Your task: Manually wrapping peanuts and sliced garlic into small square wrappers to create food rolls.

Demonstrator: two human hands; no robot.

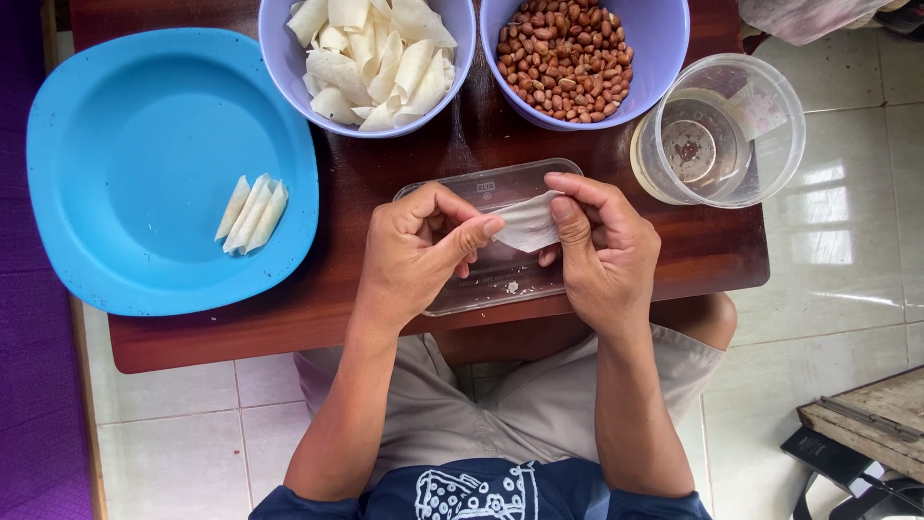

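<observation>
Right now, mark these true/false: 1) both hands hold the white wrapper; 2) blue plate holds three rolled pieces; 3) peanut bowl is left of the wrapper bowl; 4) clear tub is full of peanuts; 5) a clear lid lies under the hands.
1) True: left hand and right hand pinch the white wrapper.
2) True: three rolled pieces lie on the blue plate.
3) False: the peanut bowl sits right of the wrapper bowl.
4) False: the clear tub holds pale liquid.
5) True: the clear lid lies beneath them.
</observation>
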